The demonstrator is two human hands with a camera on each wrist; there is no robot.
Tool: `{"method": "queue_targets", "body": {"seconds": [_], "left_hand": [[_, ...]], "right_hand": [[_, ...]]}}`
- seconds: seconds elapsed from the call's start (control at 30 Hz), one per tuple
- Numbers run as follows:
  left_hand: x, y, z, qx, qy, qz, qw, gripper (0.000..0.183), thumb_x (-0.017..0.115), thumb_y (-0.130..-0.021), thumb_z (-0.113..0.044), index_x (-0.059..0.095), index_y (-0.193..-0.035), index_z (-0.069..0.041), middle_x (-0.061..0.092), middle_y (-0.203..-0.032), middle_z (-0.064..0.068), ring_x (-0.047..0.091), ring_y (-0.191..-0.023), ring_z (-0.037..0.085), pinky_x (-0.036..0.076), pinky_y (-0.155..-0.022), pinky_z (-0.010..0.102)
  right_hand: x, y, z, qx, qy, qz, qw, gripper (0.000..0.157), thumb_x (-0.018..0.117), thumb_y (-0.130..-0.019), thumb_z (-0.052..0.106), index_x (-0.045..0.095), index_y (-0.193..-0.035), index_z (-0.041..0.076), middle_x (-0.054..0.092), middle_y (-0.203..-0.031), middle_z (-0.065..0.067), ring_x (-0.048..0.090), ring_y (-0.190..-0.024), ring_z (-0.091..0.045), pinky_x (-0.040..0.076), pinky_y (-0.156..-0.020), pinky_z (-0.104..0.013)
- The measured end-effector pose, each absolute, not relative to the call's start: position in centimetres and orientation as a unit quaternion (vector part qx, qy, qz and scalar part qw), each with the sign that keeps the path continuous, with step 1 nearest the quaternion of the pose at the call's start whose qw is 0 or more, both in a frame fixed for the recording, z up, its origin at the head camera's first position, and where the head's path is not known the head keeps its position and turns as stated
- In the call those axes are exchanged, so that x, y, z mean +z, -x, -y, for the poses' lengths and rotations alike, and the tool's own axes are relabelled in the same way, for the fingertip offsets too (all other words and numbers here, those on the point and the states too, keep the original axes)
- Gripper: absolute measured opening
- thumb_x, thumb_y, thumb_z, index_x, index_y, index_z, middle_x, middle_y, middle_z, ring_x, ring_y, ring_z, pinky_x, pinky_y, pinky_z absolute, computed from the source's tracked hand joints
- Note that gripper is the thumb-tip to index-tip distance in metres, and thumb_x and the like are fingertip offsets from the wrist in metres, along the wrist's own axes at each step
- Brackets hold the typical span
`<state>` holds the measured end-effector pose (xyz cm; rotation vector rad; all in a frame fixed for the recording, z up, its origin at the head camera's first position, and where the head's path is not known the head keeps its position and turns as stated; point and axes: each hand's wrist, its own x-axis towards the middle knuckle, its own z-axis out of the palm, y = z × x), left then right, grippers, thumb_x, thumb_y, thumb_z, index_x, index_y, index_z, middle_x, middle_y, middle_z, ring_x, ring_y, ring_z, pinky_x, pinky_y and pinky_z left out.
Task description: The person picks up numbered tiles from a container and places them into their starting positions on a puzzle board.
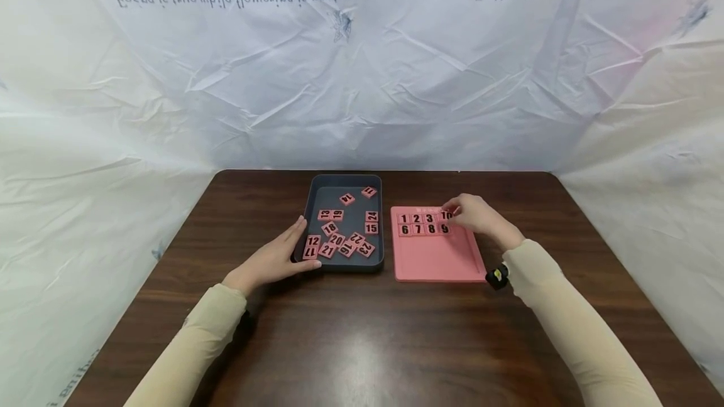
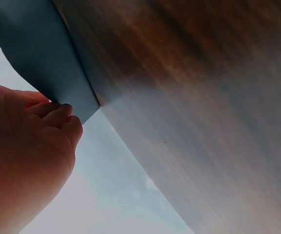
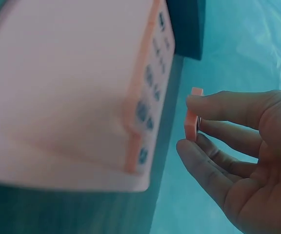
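My right hand (image 1: 477, 213) pinches a small pink number tile (image 3: 191, 117) between thumb and fingers, just above the pink board (image 1: 435, 259). In the head view this tile reads 10. On the board, a top row shows tiles 1, 2 and 3, and tiles 6, 7, 8 and 9 lie under it; the fingers hide the top row's right end. My left hand (image 1: 277, 255) holds the near left corner of the dark grey tray (image 1: 345, 265), thumb along the front edge and fingers at the left side. Several loose number tiles (image 1: 336, 239) lie in the tray, some turned around.
The tray and the board stand side by side on a brown wooden table (image 1: 362, 331), a narrow gap between them. White printed sheeting (image 1: 362, 99) hangs behind the table and at both sides. A dark wrist device (image 1: 497, 276) sits by the right cuff.
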<state>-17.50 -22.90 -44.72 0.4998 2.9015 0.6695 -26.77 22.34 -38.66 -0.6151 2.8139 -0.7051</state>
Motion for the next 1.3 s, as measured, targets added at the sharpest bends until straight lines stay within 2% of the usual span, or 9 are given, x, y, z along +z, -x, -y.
{"method": "queue_targets", "body": {"seconds": [0.23, 0.47, 0.7, 1.0, 1.17, 1.3], "left_hand": [[-44.7, 17.5, 22.9, 0.221, -0.167, -0.958, 0.07, 0.122, 0.059, -0.079, -0.083, 0.007, -0.164, -0.012, 0.006, -0.169, 0.007, 0.02, -0.152, 0.03, 0.028, -0.117, 0.052], [-44.4, 17.7, 22.9, 0.216, -0.166, -0.959, 0.071, 0.122, 0.058, -0.079, -0.083, 0.006, -0.163, -0.011, 0.006, -0.169, 0.007, 0.02, -0.152, 0.031, 0.029, -0.117, 0.052], [-44.5, 17.7, 22.8, 0.219, -0.168, -0.958, 0.072, 0.122, 0.059, -0.08, -0.082, 0.006, -0.163, -0.01, 0.006, -0.169, 0.008, 0.021, -0.152, 0.031, 0.029, -0.116, 0.052], [-44.6, 17.7, 22.9, 0.215, -0.163, -0.96, 0.074, 0.12, 0.059, -0.081, -0.08, 0.006, -0.163, -0.011, 0.005, -0.169, 0.007, 0.021, -0.152, 0.03, 0.03, -0.117, 0.052], [-44.5, 17.7, 22.8, 0.215, -0.169, -0.959, 0.069, 0.12, 0.06, -0.082, -0.079, 0.007, -0.163, -0.008, 0.005, -0.169, 0.01, 0.022, -0.151, 0.033, 0.03, -0.116, 0.053], [-44.5, 17.6, 22.8, 0.213, -0.167, -0.96, 0.068, 0.12, 0.059, -0.081, -0.08, 0.007, -0.163, -0.009, 0.005, -0.169, 0.009, 0.022, -0.151, 0.033, 0.03, -0.116, 0.053]], "right_hand": [[-40.5, 26.6, -24.3, -0.212, 0.194, -0.953, 0.095, 0.036, 0.074, -0.09, 0.007, 0.068, -0.121, -0.011, 0.069, -0.11, -0.024, 0.065, -0.093, -0.031, 0.056, -0.079, -0.046], [-41.4, 26.7, -24.8, -0.193, 0.204, -0.956, 0.091, 0.035, 0.074, -0.088, 0.006, 0.068, -0.119, -0.01, 0.067, -0.112, -0.025, 0.063, -0.094, -0.032, 0.055, -0.08, -0.048], [-41.8, 26.6, -24.7, -0.194, 0.21, -0.956, 0.07, 0.032, 0.073, -0.086, 0.002, 0.069, -0.116, -0.01, 0.065, -0.102, -0.022, 0.056, -0.081, -0.028, 0.05, -0.069, -0.04], [-42.3, 26.7, -24.4, -0.193, 0.213, -0.956, 0.06, 0.03, 0.073, -0.086, 0.001, 0.069, -0.115, -0.007, 0.063, -0.105, -0.023, 0.06, -0.089, -0.033, 0.054, -0.077, -0.048], [-41.5, 27.2, -24.2, -0.196, 0.21, -0.955, 0.076, 0.032, 0.073, -0.086, 0.002, 0.068, -0.116, -0.008, 0.065, -0.103, -0.023, 0.06, -0.087, -0.032, 0.054, -0.073, -0.045], [-40.1, 27.9, -23.3, -0.209, 0.209, -0.951, 0.089, 0.035, 0.07, -0.089, 0.004, 0.065, -0.122, -0.009, 0.066, -0.11, -0.027, 0.062, -0.091, -0.035, 0.053, -0.073, -0.046]]}}
